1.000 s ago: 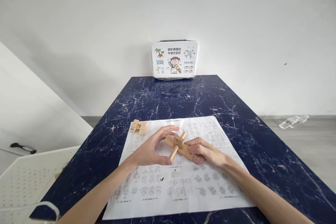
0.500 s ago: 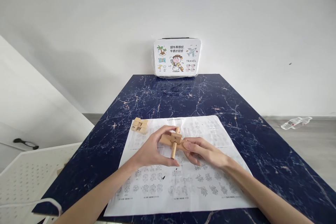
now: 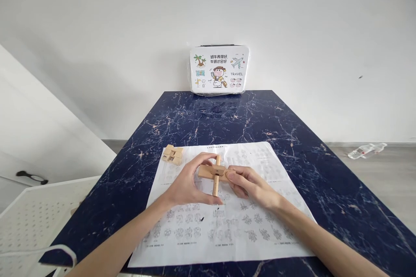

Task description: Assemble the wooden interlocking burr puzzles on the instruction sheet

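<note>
Between my hands, above the printed sheet [image 3: 234, 244], is a cross-shaped wooden puzzle [image 3: 217, 172] made of interlocking pieces. A round wooden rod runs through it from far to near, and a flat bar crosses it sideways. My left hand [image 3: 191, 179] curls around the left side, with the thumb at the rod's near end and fingertips at its far end. The right end of the flat bar is pinched between the thumb and fingers of my right hand [image 3: 248, 184]. Some right fingers are partly hidden beneath it.
Several wooden pieces [image 3: 172, 155], one marked 3, sit together on the sheet's upper left corner. A white cartoon-printed case [image 3: 220, 70] stands at the back of the blue marbled table [image 3: 208, 125]. A white perforated surface [image 3: 32, 220] is at left; a plastic bottle [image 3: 367, 150] lies on the floor.
The puzzle has turned slightly, so its rod points straighter toward me and the central numbered block looks tipped. My right fingers have drawn in closer under the bar.
</note>
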`<action>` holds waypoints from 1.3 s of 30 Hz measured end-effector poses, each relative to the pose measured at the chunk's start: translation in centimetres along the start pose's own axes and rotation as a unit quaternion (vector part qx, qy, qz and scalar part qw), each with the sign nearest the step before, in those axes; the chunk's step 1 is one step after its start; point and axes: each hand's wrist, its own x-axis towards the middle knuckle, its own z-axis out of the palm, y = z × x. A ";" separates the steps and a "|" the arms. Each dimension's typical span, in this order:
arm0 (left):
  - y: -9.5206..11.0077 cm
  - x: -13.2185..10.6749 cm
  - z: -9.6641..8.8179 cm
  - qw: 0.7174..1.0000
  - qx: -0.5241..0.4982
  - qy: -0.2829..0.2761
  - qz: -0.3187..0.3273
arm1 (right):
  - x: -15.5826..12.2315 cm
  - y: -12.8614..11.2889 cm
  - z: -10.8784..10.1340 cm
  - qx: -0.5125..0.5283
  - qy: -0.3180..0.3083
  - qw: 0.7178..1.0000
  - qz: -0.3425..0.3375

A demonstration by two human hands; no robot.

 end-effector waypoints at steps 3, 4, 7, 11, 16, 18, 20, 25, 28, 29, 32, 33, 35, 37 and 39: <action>0.0 0.0 0.1 1.000 0.004 0.001 0.013 | 0.0 0.0 0.1 -0.004 0.019 1.000 -0.003; 0.0 0.0 0.2 1.000 0.006 0.001 0.017 | 0.0 0.0 0.1 -0.005 0.024 1.000 -0.005; -0.2 0.0 0.4 1.000 0.002 0.003 0.027 | 0.1 0.2 0.0 0.005 0.031 0.999 -0.006; -0.4 0.1 0.4 0.999 -0.008 0.007 0.038 | 0.1 0.3 -0.1 0.050 0.011 0.999 -0.006; -0.4 0.2 0.3 0.999 0.004 0.003 0.053 | -0.1 -0.2 -0.2 0.110 -0.016 0.994 -0.017; -0.4 0.2 0.3 0.999 0.011 -0.005 0.045 | -0.2 -0.4 -0.3 0.134 -0.015 0.991 -0.020; -0.5 0.3 0.4 0.999 0.012 -0.011 0.030 | -0.2 -0.7 -0.5 0.145 -0.003 0.989 -0.023; -0.9 0.2 0.7 0.996 0.051 0.068 -0.011 | 0.1 -0.6 -0.9 0.052 0.136 0.989 -0.037; -1.0 0.1 0.6 0.987 0.102 0.123 -0.030 | 0.5 0.1 -0.9 -0.135 0.250 0.958 -0.028; -0.9 0.2 0.6 0.984 0.113 0.135 -0.032 | 0.6 0.3 -0.9 -0.191 0.270 0.944 -0.018; -0.8 0.2 0.5 0.980 0.127 0.151 -0.023 | 0.8 1.0 -0.7 -0.319 0.285 0.903 -0.029; -0.7 0.2 0.5 0.980 0.130 0.152 -0.017 | 0.8 1.2 -0.6 -0.347 0.280 0.894 -0.044; -0.6 0.2 0.5 0.980 0.134 0.149 -0.007 | 0.8 1.4 -0.5 -0.380 0.266 0.883 -0.070; -0.5 0.2 0.5 0.981 0.136 0.141 0.000 | 0.8 1.7 -0.4 -0.399 0.254 0.877 -0.081; -0.4 0.1 0.6 0.982 0.138 0.131 0.004 | 0.8 2.0 -0.5 -0.420 0.252 0.867 -0.088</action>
